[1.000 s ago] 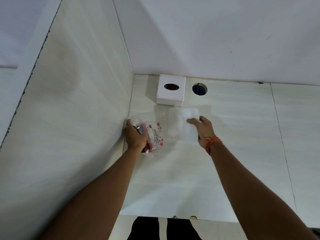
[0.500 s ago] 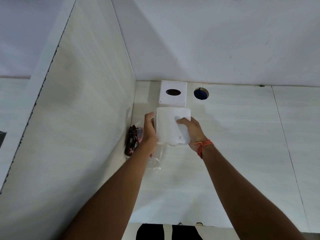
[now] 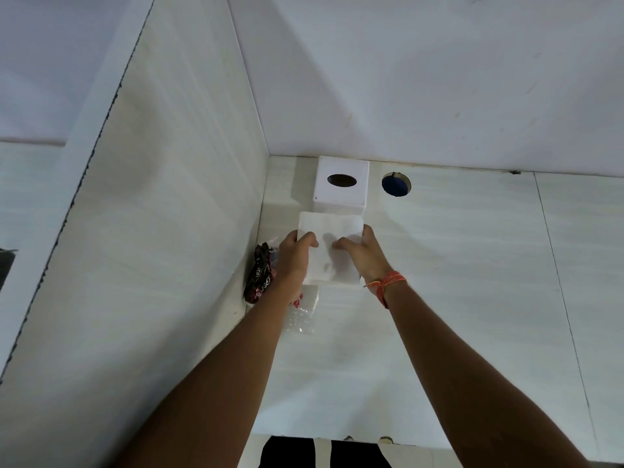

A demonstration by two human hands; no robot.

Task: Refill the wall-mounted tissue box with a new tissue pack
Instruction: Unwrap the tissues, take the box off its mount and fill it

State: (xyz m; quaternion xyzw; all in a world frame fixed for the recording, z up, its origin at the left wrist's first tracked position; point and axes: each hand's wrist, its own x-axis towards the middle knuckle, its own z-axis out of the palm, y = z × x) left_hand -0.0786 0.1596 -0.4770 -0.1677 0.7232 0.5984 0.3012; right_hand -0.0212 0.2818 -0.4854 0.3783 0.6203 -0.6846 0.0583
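Observation:
A white square tissue box (image 3: 341, 184) with a dark oval slot is fixed in the corner of the pale surface. Just below it I hold a white stack of tissues (image 3: 329, 231) with both hands. My left hand (image 3: 295, 256) grips its left edge, thumb on top. My right hand (image 3: 359, 253), with an orange thread at the wrist, grips its right side. The stack's top edge almost touches the box. The emptied clear wrapper (image 3: 302, 315) with red print lies under my left forearm.
A dark crumpled wrapper (image 3: 258, 275) lies against the left wall. A round hole (image 3: 395, 184) showing blue sits right of the box. Walls close in at the left and back. The surface's near edge (image 3: 337, 440) runs along the bottom, with dark cloth below.
My left hand let go of the wrapper and came onto the tissue stack. Both hands now hold the stack, a little closer to the box.

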